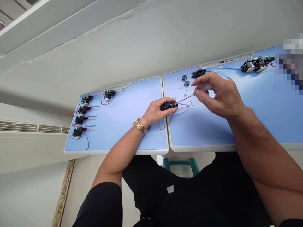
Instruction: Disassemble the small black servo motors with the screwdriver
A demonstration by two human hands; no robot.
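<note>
My left hand (158,111) grips a small black motor pump (169,105) between thumb and fingers, close to the seam between two tables. Blue and pink tubes (183,106) stick out of its right end, and a thin dark red wire (163,128) trails below. In my right hand (216,94) is a screwdriver (186,99) with a clear handle, pinched between the fingers. Its tip meets the right end of the pump. Small screws (185,95) lie scattered beside the shaft. Two round metal-and-black parts (187,83) rest farther back.
Several similar pumps (80,120) stand along the left table's left side, one more (109,94) at its back. A black housing (199,74) with blue tubing lies behind my right hand. A cluster of pumps (257,64) sits at the back right. A green stool (181,162) is below.
</note>
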